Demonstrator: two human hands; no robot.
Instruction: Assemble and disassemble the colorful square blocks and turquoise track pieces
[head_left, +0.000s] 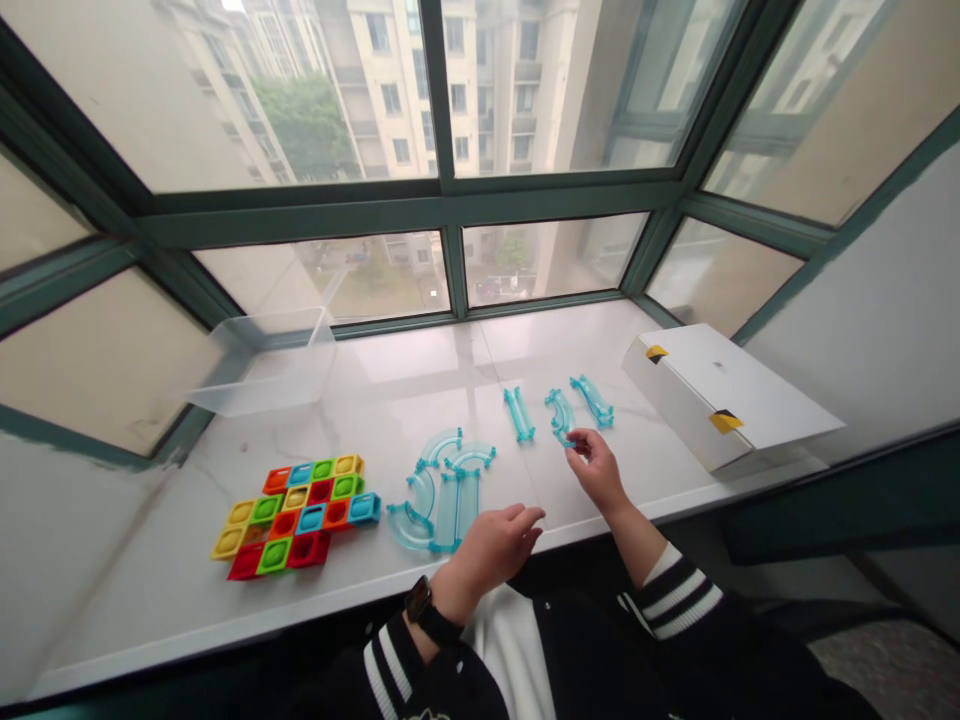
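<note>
Centrally, the right hand [596,470] pinches a curved translucent blue track piece [561,415], thumb and forefinger closed on its lower end, at mid-frame on a white marble windowsill [420,400]. Lower centre, the left hand [487,550], with a black wristwatch [426,610] on its wrist, holds nothing; its fingers lie slightly apart, just beside a cluster of curved and straight blue track pieces [442,495]. Two further track pieces lie separately, a straight piece [519,413] left of the pinched one and a ridged piece [592,400] to its upper right. Left of the cluster, a stepped slab of red, yellow, green, orange and blue square blocks [296,515] lies joined together flat on the sill. As far as the frame shows, the blocks are assembled, whereas the track pieces are unconnected to them and mostly loose. A clear plastic tray [262,365] sits at upper left against the window, and a white cardboard box [720,395] lies at right.
</note>
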